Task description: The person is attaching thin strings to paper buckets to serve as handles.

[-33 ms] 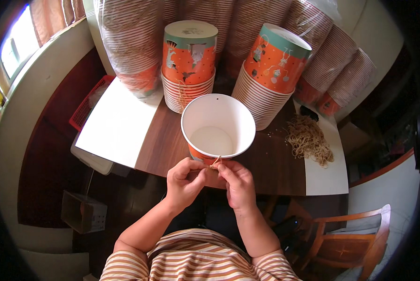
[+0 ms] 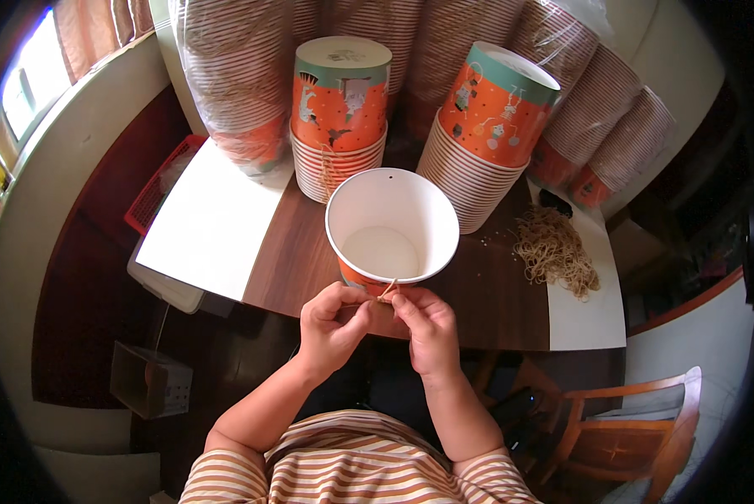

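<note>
- Nothing is differing from the earlier picture: it was taken at the same instant, and the cup, both hands and the stacks are sitting in the same places.
- The left hand (image 2: 331, 328) and the right hand (image 2: 427, 328) are meeting at the near rim of a paper cup (image 2: 392, 231), each hand pinching a thin tan string (image 2: 387, 291) between thumb and fingertips.
- The paper cup is standing open-mouthed at the near edge of the brown tabletop (image 2: 297, 260), tilted toward the person; it is showing a white inside and an orange printed outside.
- A small hole is showing near the far rim.
- Two stacks of cups (image 2: 340, 118) are standing just behind it.
- A heap of strings (image 2: 555, 250) is lying to the right on a white sheet (image 2: 591, 315).
</note>
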Demonstrator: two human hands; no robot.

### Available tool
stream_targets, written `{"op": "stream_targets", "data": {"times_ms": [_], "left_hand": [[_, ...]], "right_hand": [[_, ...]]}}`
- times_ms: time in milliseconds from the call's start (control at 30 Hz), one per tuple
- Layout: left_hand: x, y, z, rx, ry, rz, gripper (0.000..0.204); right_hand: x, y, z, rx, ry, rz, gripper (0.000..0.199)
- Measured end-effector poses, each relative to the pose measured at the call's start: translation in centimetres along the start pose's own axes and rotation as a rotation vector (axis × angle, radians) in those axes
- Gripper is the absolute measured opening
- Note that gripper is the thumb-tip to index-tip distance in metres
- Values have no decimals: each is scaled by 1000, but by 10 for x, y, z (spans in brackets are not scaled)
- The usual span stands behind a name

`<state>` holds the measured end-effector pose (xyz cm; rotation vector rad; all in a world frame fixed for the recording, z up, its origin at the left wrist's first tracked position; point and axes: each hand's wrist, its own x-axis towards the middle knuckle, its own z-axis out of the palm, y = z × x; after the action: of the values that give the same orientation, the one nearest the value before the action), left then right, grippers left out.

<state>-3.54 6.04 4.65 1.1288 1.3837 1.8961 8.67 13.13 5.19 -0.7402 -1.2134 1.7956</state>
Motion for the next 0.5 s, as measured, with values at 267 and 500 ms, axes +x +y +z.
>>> {"op": "stream_targets", "data": {"times_ms": [267, 500], "left_hand": [[2, -4, -5, -147, -54, -183, 6], [1, -4, -2, -364, -108, -285, 10]], "right_hand": [[1, -1, 3, -719, 142, -525, 11], [9, 6, 3, -1056, 250, -811, 10]]}}
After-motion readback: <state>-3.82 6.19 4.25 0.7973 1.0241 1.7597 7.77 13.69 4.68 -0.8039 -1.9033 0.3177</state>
